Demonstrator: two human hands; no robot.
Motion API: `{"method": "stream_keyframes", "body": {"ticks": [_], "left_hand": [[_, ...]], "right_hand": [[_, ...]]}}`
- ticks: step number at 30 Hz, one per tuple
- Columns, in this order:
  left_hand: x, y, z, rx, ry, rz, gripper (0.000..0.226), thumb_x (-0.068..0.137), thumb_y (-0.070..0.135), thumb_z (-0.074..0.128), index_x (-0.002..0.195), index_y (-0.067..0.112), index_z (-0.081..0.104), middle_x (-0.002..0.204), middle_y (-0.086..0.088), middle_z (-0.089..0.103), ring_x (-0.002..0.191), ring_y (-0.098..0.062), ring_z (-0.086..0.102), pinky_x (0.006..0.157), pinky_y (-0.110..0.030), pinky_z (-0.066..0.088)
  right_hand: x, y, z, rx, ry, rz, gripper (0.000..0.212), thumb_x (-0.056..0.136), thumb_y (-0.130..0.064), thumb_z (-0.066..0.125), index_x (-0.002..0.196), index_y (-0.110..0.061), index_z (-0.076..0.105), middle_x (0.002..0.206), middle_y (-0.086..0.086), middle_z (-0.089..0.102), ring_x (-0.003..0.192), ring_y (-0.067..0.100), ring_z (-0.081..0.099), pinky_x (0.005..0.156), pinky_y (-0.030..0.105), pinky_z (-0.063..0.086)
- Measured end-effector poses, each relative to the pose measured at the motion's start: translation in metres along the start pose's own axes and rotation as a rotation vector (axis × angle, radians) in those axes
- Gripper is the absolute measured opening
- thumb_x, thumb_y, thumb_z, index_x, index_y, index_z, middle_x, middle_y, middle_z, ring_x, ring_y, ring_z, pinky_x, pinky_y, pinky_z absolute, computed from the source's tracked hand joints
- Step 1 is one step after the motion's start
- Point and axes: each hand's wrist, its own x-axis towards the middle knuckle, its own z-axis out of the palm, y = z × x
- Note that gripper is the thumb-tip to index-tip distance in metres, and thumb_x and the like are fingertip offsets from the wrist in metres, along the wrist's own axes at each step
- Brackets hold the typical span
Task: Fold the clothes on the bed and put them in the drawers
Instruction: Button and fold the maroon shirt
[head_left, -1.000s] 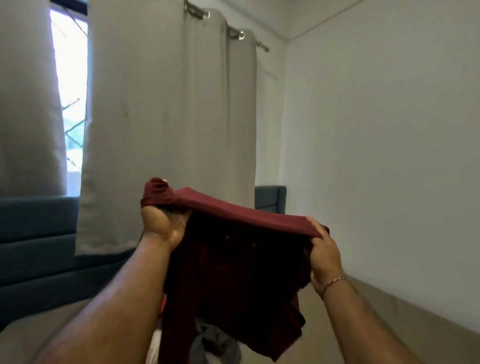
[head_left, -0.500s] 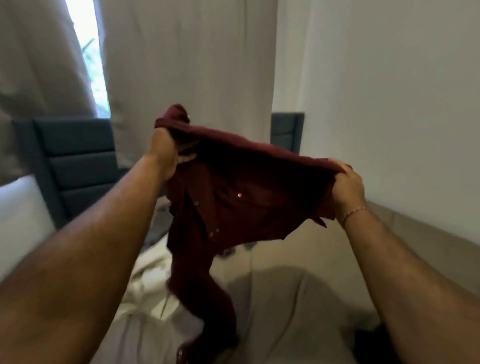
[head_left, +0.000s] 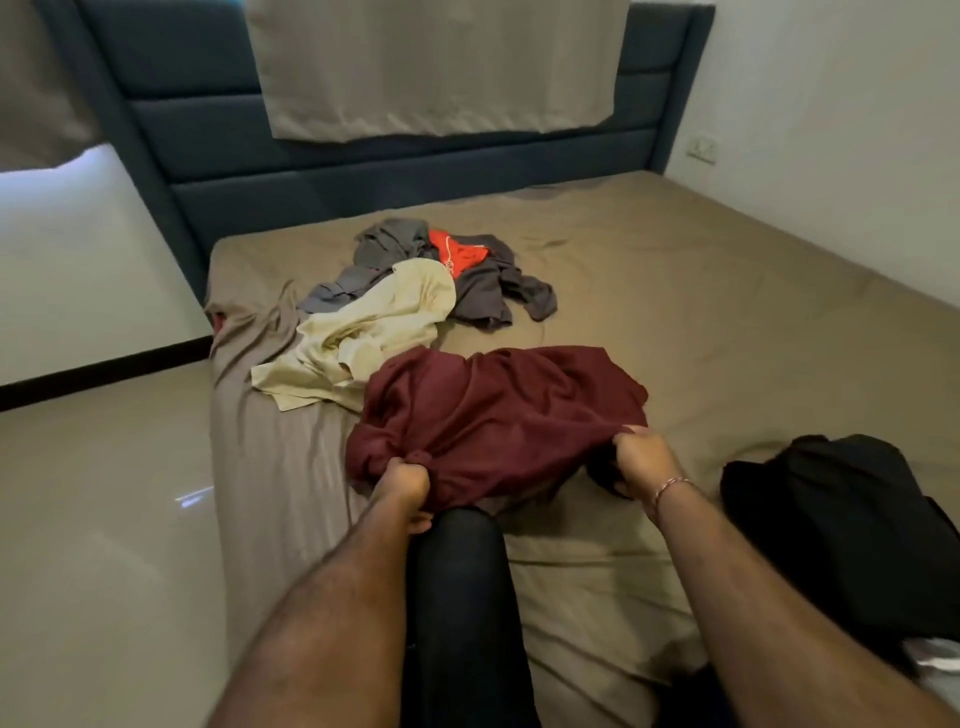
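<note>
Head view: the maroon shirt (head_left: 498, 410), spread crumpled on the bed (head_left: 701, 291) beyond both grips, is clamped at its near edge by the left hand (head_left: 402, 480) and right hand (head_left: 641, 457); bunched fabric could be folded unevenly.

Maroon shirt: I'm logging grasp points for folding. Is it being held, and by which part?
Yes. Both hands hold the maroon shirt along its near edge: left hand bunches the near-left corner, right hand pinches the near-right edge. The rest lies on the bed.

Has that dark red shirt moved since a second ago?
Yes. The dark red shirt has come down from in front of the curtain onto the bed, both hands gripping its near edge.
</note>
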Motion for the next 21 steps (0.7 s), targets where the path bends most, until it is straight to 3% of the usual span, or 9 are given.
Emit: {"method": "stream_keyframes", "body": {"ticks": [2,4,6,8,10,12,15,18,21], "left_hand": [[0.007,-0.007,-0.001,-0.151,-0.011,0.005,0.055,0.109,0.046,0.04,0.16,0.03,0.026,0.126,-0.023,0.051,0.079,-0.034,0.061,0.064,-0.041,0.053],[0.009,-0.008,-0.003,-0.264,-0.048,0.005,0.056,0.109,0.043,0.044,0.16,0.029,0.027,0.139,-0.023,0.049,0.097,-0.039,0.062,0.062,-0.043,0.052],[0.01,-0.007,-0.006,-0.364,-0.076,-0.008,0.057,0.108,0.038,0.048,0.16,0.021,0.03,0.146,-0.022,0.05,0.116,-0.042,0.061,0.071,-0.049,0.056],[0.008,-0.002,-0.008,-0.483,-0.138,-0.001,0.054,0.11,0.033,0.046,0.16,0.016,0.034,0.145,-0.021,0.056,0.12,-0.041,0.063,0.088,-0.051,0.058],[0.007,0.018,-0.011,-0.578,-0.202,0.097,0.048,0.112,0.032,0.039,0.157,0.016,0.04,0.144,-0.019,0.059,0.122,-0.039,0.064,0.096,-0.049,0.056],[0.008,0.057,-0.017,-0.595,-0.234,0.237,0.044,0.114,0.031,0.033,0.151,0.013,0.048,0.139,-0.016,0.063,0.118,-0.036,0.066,0.093,-0.044,0.057],[-0.005,0.161,-0.016,-0.514,-0.302,0.415,0.041,0.112,0.034,0.037,0.144,0.012,0.053,0.132,-0.014,0.066,0.112,-0.033,0.068,0.086,-0.039,0.058],[-0.029,0.273,-0.014,-0.399,-0.3,0.564,0.039,0.11,0.031,0.039,0.137,0.01,0.058,0.127,-0.016,0.069,0.105,-0.034,0.069,0.078,-0.038,0.058],[-0.045,0.376,-0.006,-0.469,-0.237,0.708,0.041,0.11,0.017,0.03,0.135,0.005,0.06,0.115,-0.019,0.072,0.1,-0.035,0.07,0.075,-0.038,0.058]], "right_hand": [[0.001,0.006,-0.003,0.039,0.031,0.04,0.026,0.089,-0.011,0.049,0.084,-0.021,0.072,0.106,0.018,0.072,0.101,0.04,0.068,0.092,0.054,0.058],[0.005,0.011,-0.005,0.081,0.038,0.071,0.026,0.092,-0.011,0.049,0.086,-0.023,0.071,0.11,0.017,0.071,0.102,0.04,0.068,0.084,0.049,0.058],[0.009,0.015,-0.006,0.113,0.037,0.106,0.024,0.096,-0.012,0.05,0.099,-0.021,0.072,0.116,0.018,0.07,0.104,0.04,0.067,0.08,0.045,0.057],[0.013,0.015,-0.004,0.158,0.032,0.128,0.026,0.097,-0.013,0.05,0.112,-0.017,0.071,0.12,0.018,0.069,0.108,0.039,0.066,0.079,0.043,0.055],[0.015,0.006,0.0,0.205,0.032,0.14,0.028,0.097,-0.014,0.049,0.115,-0.018,0.069,0.121,0.016,0.069,0.109,0.037,0.066,0.077,0.04,0.054],[0.018,-0.008,0.004,0.247,0.027,0.13,0.027,0.097,-0.014,0.046,0.114,-0.018,0.067,0.121,0.014,0.069,0.104,0.036,0.07,0.069,0.035,0.054],[0.032,-0.053,-0.002,0.24,0.017,0.102,0.031,0.099,-0.01,0.041,0.121,-0.009,0.063,0.122,0.017,0.067,0.078,0.041,0.075,0.046,0.029,0.051],[0.06,-0.116,-0.013,0.244,0.046,0.062,0.029,0.099,-0.002,0.04,0.121,0.006,0.059,0.128,0.024,0.062,0.078,0.048,0.072,0.046,0.035,0.056],[0.086,-0.202,-0.024,0.412,0.049,-0.037,0.032,0.101,-0.004,0.039,0.119,-0.003,0.065,0.119,0.018,0.07,0.08,0.037,0.075,0.051,0.033,0.055]]}}
